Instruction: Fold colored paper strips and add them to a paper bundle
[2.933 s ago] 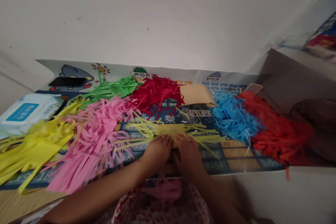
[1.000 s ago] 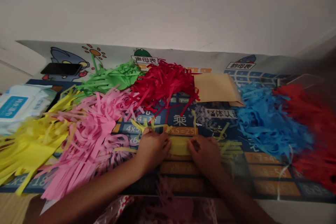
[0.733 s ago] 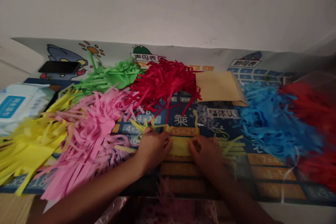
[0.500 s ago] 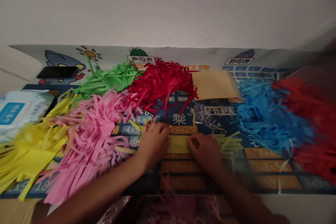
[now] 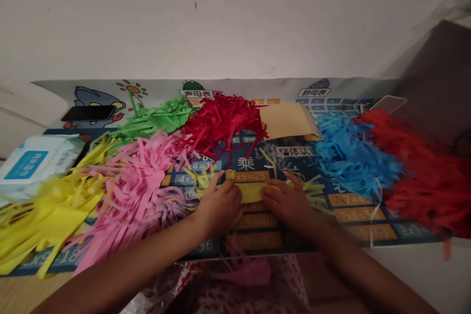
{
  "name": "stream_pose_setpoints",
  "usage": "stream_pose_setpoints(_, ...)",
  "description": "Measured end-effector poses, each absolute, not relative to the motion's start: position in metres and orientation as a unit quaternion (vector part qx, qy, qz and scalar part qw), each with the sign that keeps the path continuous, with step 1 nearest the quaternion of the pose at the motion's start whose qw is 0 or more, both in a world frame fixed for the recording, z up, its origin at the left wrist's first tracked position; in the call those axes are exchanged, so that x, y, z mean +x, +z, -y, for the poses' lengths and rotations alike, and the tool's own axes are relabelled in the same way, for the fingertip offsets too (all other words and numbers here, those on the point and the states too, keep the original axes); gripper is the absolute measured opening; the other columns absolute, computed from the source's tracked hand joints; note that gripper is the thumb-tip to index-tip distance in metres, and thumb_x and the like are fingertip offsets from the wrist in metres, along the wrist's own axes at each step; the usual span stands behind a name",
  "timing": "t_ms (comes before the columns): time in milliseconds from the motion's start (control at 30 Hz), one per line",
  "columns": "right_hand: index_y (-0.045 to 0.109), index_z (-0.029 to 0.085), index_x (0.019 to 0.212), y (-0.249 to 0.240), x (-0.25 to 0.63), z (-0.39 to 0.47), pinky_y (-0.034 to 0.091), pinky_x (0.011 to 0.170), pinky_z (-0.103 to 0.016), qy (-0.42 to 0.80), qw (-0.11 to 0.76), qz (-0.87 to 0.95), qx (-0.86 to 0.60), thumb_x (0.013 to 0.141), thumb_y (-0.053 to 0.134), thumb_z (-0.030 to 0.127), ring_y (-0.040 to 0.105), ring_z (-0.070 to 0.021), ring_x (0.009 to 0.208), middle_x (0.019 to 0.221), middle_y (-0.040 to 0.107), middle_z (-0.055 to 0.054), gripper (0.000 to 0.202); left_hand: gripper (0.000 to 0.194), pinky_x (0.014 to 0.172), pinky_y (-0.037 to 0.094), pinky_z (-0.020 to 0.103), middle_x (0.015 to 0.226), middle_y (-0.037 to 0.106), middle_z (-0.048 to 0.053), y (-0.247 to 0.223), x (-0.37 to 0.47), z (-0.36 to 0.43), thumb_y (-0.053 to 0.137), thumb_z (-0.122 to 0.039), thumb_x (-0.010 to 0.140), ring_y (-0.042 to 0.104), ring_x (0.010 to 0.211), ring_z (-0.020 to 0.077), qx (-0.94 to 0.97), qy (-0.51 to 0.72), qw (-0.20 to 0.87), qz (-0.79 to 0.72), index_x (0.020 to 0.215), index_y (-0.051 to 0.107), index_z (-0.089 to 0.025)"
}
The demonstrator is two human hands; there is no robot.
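A strip of yellow tissue paper (image 5: 251,193) with fringed ends lies across the printed mat, between my two hands. My left hand (image 5: 222,204) is closed on its left part, fingers curled at the edge and one digit pointing up. On the other side, my right hand (image 5: 287,204) grips the right part, its fingertips resting on the flat middle band. Thin yellow fringe sticks out beyond both hands. The parts of the paper under my palms are hidden.
Fringed paper bunches in yellow (image 5: 64,218), pink (image 5: 142,167), green (image 5: 162,117), dark red (image 5: 224,120), blue (image 5: 355,154) and red (image 5: 423,176) surround my hands. Further back lie a tan paper piece (image 5: 289,121) and a phone (image 5: 88,113). Wipes (image 5: 31,164) sit at left.
My hands shift their hold on the yellow tissue paper; the right fingers now reach further over it, with one digit raised. The view has moved slightly, showing more at the right.
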State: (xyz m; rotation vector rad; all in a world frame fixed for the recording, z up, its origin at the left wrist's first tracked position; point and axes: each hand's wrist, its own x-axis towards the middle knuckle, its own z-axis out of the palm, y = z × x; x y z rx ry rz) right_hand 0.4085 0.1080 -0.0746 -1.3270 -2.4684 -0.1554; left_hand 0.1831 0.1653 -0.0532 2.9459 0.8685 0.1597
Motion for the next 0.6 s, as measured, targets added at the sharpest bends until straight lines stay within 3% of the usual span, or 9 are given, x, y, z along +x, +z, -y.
stream_pose_setpoints(100, 0.066, 0.024, 0.089, -0.069, 0.41, -0.118, 0.017, 0.108, -0.05, -0.038, 0.19, 0.844, -0.499, 0.094, 0.05, 0.016, 0.059, -0.0198, 0.103, 0.095, 0.073, 0.002, 0.018, 0.016, 0.108, 0.024, 0.059, 0.082, 0.063, 0.008, -0.06, 0.187, -0.164, 0.051, -0.023, 0.086, 0.053, 0.098, 0.0301, 0.948, 0.074, 0.045, -0.305, 0.082, 0.067, -0.021)
stream_pose_setpoints(200, 0.065, 0.022, 0.096, -0.058, 0.396, -0.116, 0.02, 0.106, -0.049, -0.029, 0.211, 0.815, -0.539, 0.089, 0.055, 0.017, 0.057, -0.0221, 0.106, 0.104, 0.071, -0.003, 0.013, 0.022, 0.105, 0.029, 0.056, 0.078, 0.062, 0.006, -0.07, 0.187, -0.167, 0.048, -0.014, 0.085, 0.054, 0.093, 0.0284, 0.939, 0.102, 0.06, -0.324, 0.078, 0.066, -0.023)
stream_pose_setpoints(300, 0.062, 0.02, 0.109, -0.06, 0.37, -0.11, 0.023, 0.103, -0.046, -0.039, 0.199, 0.828, -0.523, 0.09, 0.052, 0.017, 0.053, -0.0235, 0.11, 0.116, 0.067, -0.007, 0.022, 0.021, 0.105, 0.029, 0.056, 0.076, 0.06, 0.005, -0.076, 0.187, -0.169, 0.048, -0.014, 0.086, 0.054, 0.091, 0.0276, 0.939, 0.099, 0.043, -0.326, 0.077, 0.065, -0.023)
stream_pose_setpoints(400, 0.064, 0.019, 0.106, -0.075, 0.355, -0.109, 0.029, 0.095, -0.042, -0.061, 0.176, 0.842, -0.506, 0.094, 0.047, 0.015, 0.056, -0.0219, 0.099, 0.107, 0.069, -0.007, 0.021, 0.022, 0.107, 0.026, 0.055, 0.074, 0.06, 0.004, -0.075, 0.184, -0.166, 0.048, -0.016, 0.09, 0.055, 0.093, 0.0267, 0.945, 0.077, 0.008, -0.318, 0.077, 0.064, -0.024)
stream_pose_setpoints(600, 0.068, 0.022, 0.101, -0.094, 0.393, -0.114, 0.03, 0.084, -0.038, -0.003, 0.196, 0.848, -0.492, 0.094, 0.052, 0.016, 0.057, -0.019, 0.089, 0.098, 0.071, -0.003, 0.018, 0.021, 0.108, 0.021, 0.051, 0.093, 0.069, 0.001, -0.069, 0.16, -0.166, 0.047, -0.013, 0.093, 0.057, 0.103, 0.023, 0.95, 0.101, 0.014, -0.294, 0.099, 0.065, -0.023)
